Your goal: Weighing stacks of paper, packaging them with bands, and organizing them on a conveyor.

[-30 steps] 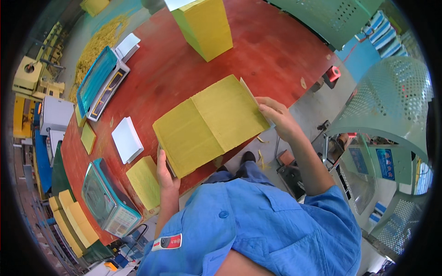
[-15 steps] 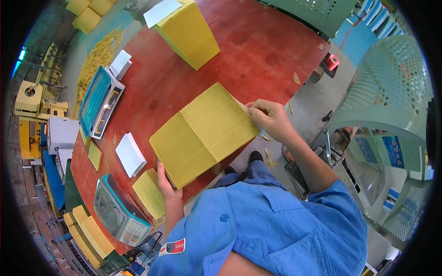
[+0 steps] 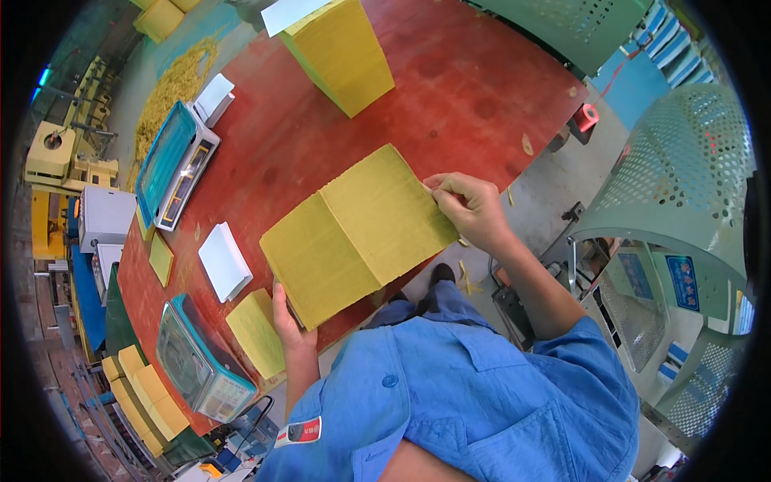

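Note:
A stack of rough yellow paper sheets (image 3: pixel 393 209) lies opened out like a book, with a crease down its middle, held tilted above the red table. My left hand (image 3: pixel 295 325) supports its near left corner, thumb along the edge and the other fingers mostly hidden underneath. At the right edge, my right hand (image 3: pixel 472 207) pinches the paper between thumb and curled fingers. A smaller yellow paper pad (image 3: pixel 257 336) rests on the table beside my left hand, and a white paper stack (image 3: pixel 225 261) is just beyond it.
The red table (image 3: pixel 458 88) carries a tall yellow paper block (image 3: pixel 341 60) at the back. Two weighing scales, one farther (image 3: pixel 181 181) and one nearer (image 3: pixel 197 357), stand along its left side. A green perforated metal guard (image 3: pixel 675 161) rises at the right, and a red roll (image 3: pixel 589 115) is by the table's corner.
My right hand's pinch has come closer against the paper's right edge, where a pale sheet edge stuck out before. The view has shifted slightly; my left hand keeps its hold.

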### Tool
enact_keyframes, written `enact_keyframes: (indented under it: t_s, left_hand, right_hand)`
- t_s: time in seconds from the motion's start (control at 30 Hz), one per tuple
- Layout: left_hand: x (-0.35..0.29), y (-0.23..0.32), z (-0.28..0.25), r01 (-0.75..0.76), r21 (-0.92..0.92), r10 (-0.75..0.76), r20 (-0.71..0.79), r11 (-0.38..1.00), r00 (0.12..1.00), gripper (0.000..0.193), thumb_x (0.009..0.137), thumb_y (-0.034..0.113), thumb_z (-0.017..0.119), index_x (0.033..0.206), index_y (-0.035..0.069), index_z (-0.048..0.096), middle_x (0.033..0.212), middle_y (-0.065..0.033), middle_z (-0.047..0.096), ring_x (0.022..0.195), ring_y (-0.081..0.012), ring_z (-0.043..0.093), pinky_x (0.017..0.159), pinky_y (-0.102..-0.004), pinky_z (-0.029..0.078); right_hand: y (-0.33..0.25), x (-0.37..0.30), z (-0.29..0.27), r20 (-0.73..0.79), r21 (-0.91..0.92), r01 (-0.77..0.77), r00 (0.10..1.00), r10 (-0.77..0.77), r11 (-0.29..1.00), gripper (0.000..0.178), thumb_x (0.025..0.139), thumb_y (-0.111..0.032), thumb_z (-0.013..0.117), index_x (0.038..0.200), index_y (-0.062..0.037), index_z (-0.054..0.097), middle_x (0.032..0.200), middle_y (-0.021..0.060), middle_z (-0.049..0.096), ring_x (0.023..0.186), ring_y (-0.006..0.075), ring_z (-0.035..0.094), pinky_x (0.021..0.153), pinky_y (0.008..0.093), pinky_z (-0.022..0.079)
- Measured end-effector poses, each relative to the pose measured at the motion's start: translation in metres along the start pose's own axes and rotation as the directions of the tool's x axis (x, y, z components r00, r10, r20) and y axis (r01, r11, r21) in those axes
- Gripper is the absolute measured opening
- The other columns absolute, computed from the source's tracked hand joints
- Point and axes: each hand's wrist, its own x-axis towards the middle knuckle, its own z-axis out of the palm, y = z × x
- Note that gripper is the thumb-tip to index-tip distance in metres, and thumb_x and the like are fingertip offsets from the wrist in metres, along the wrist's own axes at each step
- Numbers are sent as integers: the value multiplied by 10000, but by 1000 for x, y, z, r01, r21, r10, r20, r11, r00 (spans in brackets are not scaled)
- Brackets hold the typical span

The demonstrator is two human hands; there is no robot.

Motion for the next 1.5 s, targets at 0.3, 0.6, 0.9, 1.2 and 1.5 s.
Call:
enact_keyframes:
  t_s: [0.3,0.6,0.9,1.2,1.5]
  left_hand:
    - [1,0,6,8,-16,-8,-15,1000,1000,481,1024,356,457,1393,48,456,1334,-101,560,1213,-218,551,1011,-375,448]
    - [-8,-7,0,-49,-39,44,-116,998,992,467,1031,347,449,1392,50,463,1304,-82,572,1183,-192,558,987,-343,454]
    - [-25,8,-2,-222,265,182,168,938,969,862,903,475,649,1511,-15,286,1506,-158,390,1405,-257,355,1156,-381,277]
    - [-44,25,-23,-213,385,89,315,898,945,824,905,353,685,1508,-34,278,1529,-163,359,1439,-247,303,1170,-383,260]
    - [-34,24,-16,-148,391,97,147,908,984,316,973,232,579,1183,-4,583,1148,-54,610,1096,-124,532,992,-302,400]
  right_hand:
    - [3,1,0,21,79,-88,996,87,993,113,894,-35,578,844,47,638,990,88,736,724,69,598,634,245,493]
    - [-13,-4,4,86,105,-181,981,173,978,198,956,-112,555,917,43,672,1000,75,720,777,73,583,682,237,476]
    - [18,-2,-8,230,481,-317,945,231,818,230,978,-49,459,1113,39,623,1054,94,673,963,141,641,857,272,511]
    - [22,3,6,161,492,-321,947,278,809,218,980,-62,502,1138,42,610,1027,101,685,892,136,665,760,253,551]
    - [23,0,8,140,526,-294,955,260,798,220,976,-69,512,1131,55,606,1039,118,686,918,175,675,785,288,563]
